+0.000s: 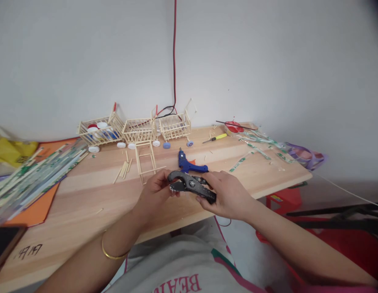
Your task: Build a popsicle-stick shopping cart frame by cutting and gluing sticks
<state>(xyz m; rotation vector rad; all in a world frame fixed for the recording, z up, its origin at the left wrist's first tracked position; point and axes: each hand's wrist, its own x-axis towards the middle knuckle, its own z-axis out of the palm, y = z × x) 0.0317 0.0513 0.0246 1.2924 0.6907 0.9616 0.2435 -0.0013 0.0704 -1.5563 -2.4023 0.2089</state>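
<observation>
My right hand (227, 193) is closed around the handles of black pruning shears (193, 184), whose jaws point left. Close by those jaws, my left hand (155, 193) has its thumb and fingers drawn together; whatever they pinch is hidden or too small to make out. Just beyond my left hand lies a ladder-like frame of thin wooden sticks (138, 160). A blue hot glue gun (186, 164) rests on the table behind the shears, nozzle facing the wall.
Three little stick carts with bottle-cap wheels (100, 140) stand along the wall. Cut sticks (124, 169) lie before them. Packaged sticks (39, 175) cover an orange folder (50, 205) at left. A yellow-handled screwdriver (219, 137) and torn wrappers (259, 148) are at right.
</observation>
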